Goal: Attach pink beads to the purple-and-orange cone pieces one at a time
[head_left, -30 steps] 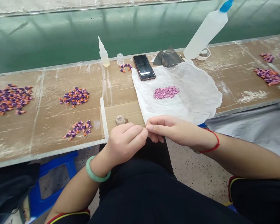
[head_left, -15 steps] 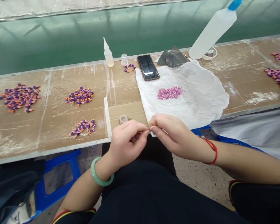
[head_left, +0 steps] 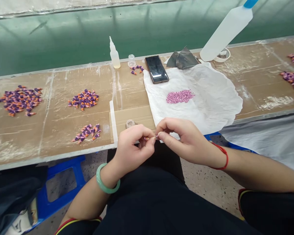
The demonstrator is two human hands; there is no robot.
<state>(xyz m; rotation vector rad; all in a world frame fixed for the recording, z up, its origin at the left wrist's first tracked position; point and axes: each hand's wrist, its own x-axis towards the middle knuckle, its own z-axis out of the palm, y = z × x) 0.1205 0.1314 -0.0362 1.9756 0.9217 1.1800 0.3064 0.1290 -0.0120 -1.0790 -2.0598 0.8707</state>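
My left hand (head_left: 136,143), with a green bangle at its wrist, is closed in a pinch around a tiny orange and pink piece (head_left: 146,138), mostly hidden by the fingers. Fingertip to fingertip with it, my right hand (head_left: 180,138) pinches a very small pale pink bit (head_left: 157,136) against the end of that piece. Both hands hover at the table's front edge. Just behind the left knuckles stands a small clear glass jar (head_left: 130,123), partly covered. Small pink patterned bits (head_left: 180,96) lie in a heap on a white cloth (head_left: 215,94) beyond the right hand.
Purple and orange pieces lie in a large pile (head_left: 21,100), a middle pile (head_left: 84,99) and a nearer pile (head_left: 87,133). Along the back are a dropper bottle (head_left: 114,57), a phone (head_left: 156,69), a tilted white bottle (head_left: 226,34) and a tape roll (head_left: 222,55).
The fingers of my right hand have lifted and opened slightly around the pinch, showing more of the tiny piece. My left hand has barely moved; the view has shifted a little.
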